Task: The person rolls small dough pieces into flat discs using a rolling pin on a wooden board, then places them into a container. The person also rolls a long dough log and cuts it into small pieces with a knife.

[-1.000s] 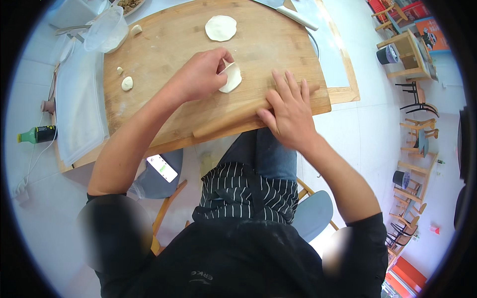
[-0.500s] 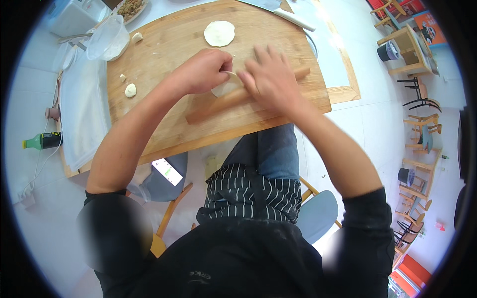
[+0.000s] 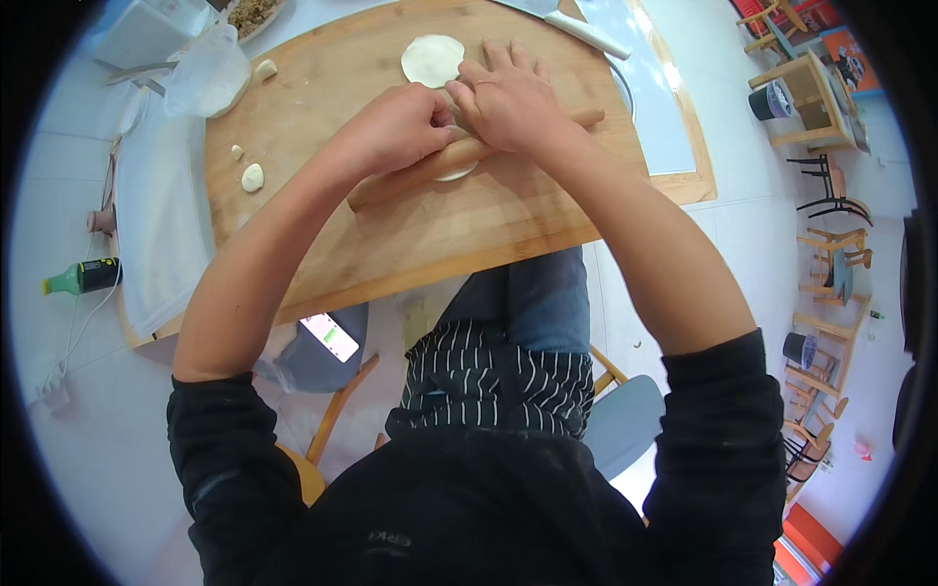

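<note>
A wooden rolling pin (image 3: 422, 176) lies slantwise over a small round dough wrapper (image 3: 457, 175), whose pale edge shows on the near side. My left hand (image 3: 410, 122) is closed in a pinch at the wrapper's far left edge; the fingertips are partly hidden. Flat across the pin rests my right hand (image 3: 510, 103), palm down, fingers spread forward on the wooden board (image 3: 391, 249). Just beyond both hands lies a finished-looking thin dough round (image 3: 432, 61). To the left sit a small dough ball (image 3: 253, 178) and smaller dough bits (image 3: 266, 69).
A clear plastic tub (image 3: 210, 78) and a plate of filling (image 3: 252, 14) stand at the far left. A knife (image 3: 586, 34) lies at the board's far right edge. Left of the board are a plastic sheet (image 3: 161, 230) and a green bottle (image 3: 80, 277). A phone (image 3: 330, 337) lies on a chair below.
My right hand and the rolling pin have moved away from me, and the pin now lies across the wrapper. My left hand has shifted slightly left, staying at the wrapper's edge.
</note>
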### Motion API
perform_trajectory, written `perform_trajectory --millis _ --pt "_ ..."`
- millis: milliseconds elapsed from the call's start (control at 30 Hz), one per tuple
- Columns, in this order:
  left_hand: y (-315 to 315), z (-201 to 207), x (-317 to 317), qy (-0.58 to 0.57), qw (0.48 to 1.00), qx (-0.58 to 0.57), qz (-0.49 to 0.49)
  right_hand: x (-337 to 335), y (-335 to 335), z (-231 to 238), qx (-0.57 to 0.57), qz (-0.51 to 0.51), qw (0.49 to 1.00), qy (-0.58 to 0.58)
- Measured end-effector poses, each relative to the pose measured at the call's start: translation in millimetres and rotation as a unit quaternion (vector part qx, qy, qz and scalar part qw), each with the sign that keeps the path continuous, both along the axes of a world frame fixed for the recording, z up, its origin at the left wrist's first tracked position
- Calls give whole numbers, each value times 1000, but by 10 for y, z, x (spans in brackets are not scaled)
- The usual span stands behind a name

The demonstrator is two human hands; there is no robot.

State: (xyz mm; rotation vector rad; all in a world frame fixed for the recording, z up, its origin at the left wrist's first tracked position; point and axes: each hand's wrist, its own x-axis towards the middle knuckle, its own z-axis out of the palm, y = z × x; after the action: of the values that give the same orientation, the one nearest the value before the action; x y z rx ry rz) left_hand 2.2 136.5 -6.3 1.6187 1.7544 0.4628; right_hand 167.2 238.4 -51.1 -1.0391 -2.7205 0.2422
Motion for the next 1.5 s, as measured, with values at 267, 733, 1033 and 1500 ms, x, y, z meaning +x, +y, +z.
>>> perform_trajectory --millis 267,733,1033,1500 --pt "-167 -77 -7 -73 994 84 0 961 -841 173 55 58 997 21" --pt "-37 -14 -98 25 1000 15 -5 -119 85 -57 40 8 998 40" --pt "-134 -36 -178 -94 984 147 -44 1017 -1007 127 42 11 996 72" --pt "-1022 325 -1486 179 958 28 221 1003 -958 20 49 25 994 99"
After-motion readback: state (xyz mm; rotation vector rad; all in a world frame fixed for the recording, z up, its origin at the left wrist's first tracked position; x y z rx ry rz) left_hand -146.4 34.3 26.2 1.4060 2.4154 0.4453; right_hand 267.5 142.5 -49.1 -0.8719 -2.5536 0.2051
